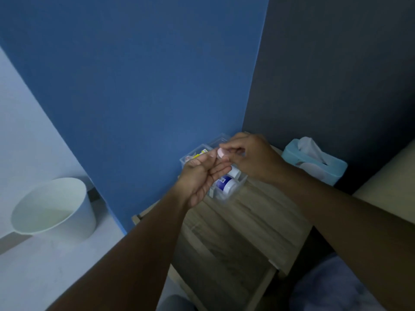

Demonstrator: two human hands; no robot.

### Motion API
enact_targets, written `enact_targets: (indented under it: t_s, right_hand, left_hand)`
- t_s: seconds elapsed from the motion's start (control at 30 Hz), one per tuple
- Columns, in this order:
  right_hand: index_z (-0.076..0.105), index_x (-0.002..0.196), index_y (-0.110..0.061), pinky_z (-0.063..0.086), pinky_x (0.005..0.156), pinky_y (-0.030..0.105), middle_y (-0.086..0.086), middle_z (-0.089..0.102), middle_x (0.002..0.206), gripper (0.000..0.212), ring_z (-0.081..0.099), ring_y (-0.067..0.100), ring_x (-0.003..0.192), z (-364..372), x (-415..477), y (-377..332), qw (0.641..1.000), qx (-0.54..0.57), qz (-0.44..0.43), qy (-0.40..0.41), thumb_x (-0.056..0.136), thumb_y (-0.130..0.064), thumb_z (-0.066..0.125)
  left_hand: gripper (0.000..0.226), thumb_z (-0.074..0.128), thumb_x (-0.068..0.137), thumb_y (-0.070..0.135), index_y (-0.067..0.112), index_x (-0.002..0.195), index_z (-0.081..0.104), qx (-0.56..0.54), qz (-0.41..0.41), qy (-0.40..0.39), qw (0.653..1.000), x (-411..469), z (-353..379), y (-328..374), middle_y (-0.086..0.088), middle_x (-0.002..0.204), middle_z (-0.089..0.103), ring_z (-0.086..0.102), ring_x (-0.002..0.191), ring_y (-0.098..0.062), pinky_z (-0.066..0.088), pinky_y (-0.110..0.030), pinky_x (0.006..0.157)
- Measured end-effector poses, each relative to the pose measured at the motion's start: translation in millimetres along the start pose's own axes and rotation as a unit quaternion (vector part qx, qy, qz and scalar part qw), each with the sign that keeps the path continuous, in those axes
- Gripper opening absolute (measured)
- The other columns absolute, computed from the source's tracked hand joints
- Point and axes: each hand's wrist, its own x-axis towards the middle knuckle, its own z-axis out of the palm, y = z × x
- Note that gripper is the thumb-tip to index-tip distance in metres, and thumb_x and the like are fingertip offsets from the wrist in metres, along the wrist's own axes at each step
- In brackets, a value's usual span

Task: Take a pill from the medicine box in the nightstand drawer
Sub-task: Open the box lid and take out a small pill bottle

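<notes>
A clear plastic medicine box (238, 184) stands on the wooden nightstand (265, 212) against the blue wall. In it lie a blue-and-white bottle (225, 184), a white bottle (235, 171) and yellow packets (200, 154). Both hands hover just over the box. My right hand (251, 158) pinches a small pale pink object (221, 153) at its fingertips; it is too blurred to tell whether it is a pill or a tiny bottle. My left hand (201, 178) is held palm up with its fingers apart, and its fingertips touch that object. The nightstand drawer (224, 268) is pulled out below.
A light blue tissue box (314, 163) sits at the nightstand's back right. On the floor to the left stands a white bin (54, 207). A bed edge (390, 169) borders the right, with blue fabric (332, 288) at the lower right.
</notes>
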Motion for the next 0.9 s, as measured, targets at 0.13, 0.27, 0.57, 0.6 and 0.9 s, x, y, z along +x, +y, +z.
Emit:
enact_targets:
  t_s: [0.13,0.27,0.57,0.6,0.9]
  right_hand:
    - [0.078,0.107,-0.01,0.045,0.076,0.011,0.005,0.07,0.099,0.02,0.064,0.011,0.085,-20.6,-5.7,-14.8,0.998,-0.049,-0.026,-0.033,0.09,-0.017,0.07]
    - [0.076,0.108,-0.007,0.052,0.083,0.027,0.006,0.068,0.1,0.023,0.065,0.015,0.089,-33.0,-10.8,-27.2,0.995,-0.058,-0.054,-0.066,0.087,-0.005,0.069]
    - [0.072,0.118,-0.021,0.052,0.084,0.022,-0.003,0.067,0.105,0.053,0.064,0.007,0.094,-34.7,-23.2,-32.8,0.997,-0.049,0.045,-0.028,0.074,-0.048,0.081]
    - [0.078,0.104,-0.023,0.053,0.08,0.023,-0.006,0.069,0.093,0.041,0.065,0.004,0.085,-34.9,-24.0,-32.8,0.997,-0.071,0.032,-0.02,0.075,-0.053,0.078]
    - [0.06,0.134,-0.024,0.046,0.099,0.024,-0.007,0.062,0.124,0.071,0.057,0.006,0.114,-33.5,-26.1,-26.4,0.994,-0.051,0.032,-0.094,0.071,-0.049,0.082]
  left_hand:
    - [0.029,0.045,0.102,0.014,-0.005,0.105,0.068,-0.056,0.005,-0.019,0.998,-17.1,15.8,-0.1,-0.02,0.099,0.076,0.074,0.095,-0.025,0.06,-0.032,0.084]
    - [0.03,0.043,0.103,0.014,-0.003,0.103,0.068,-0.073,0.017,-0.009,0.997,-28.7,25.5,-2.1,-0.018,0.096,0.077,0.076,0.09,-0.023,0.061,-0.031,0.08]
    - [0.029,0.05,0.099,0.018,-0.005,0.108,0.065,-0.105,0.019,0.003,0.994,-36.2,28.1,-13.9,-0.02,0.102,0.076,0.075,0.094,-0.024,0.061,-0.03,0.075]
    - [0.029,0.048,0.099,0.018,-0.004,0.107,0.066,-0.103,0.018,-0.006,0.995,-37.5,29.1,-15.0,-0.019,0.102,0.076,0.075,0.096,-0.024,0.061,-0.03,0.075]
    - [0.027,0.053,0.098,0.014,-0.007,0.099,0.07,-0.126,0.003,0.015,0.992,-36.3,18.1,-27.4,-0.026,0.102,0.074,0.074,0.096,-0.031,0.061,-0.035,0.075]
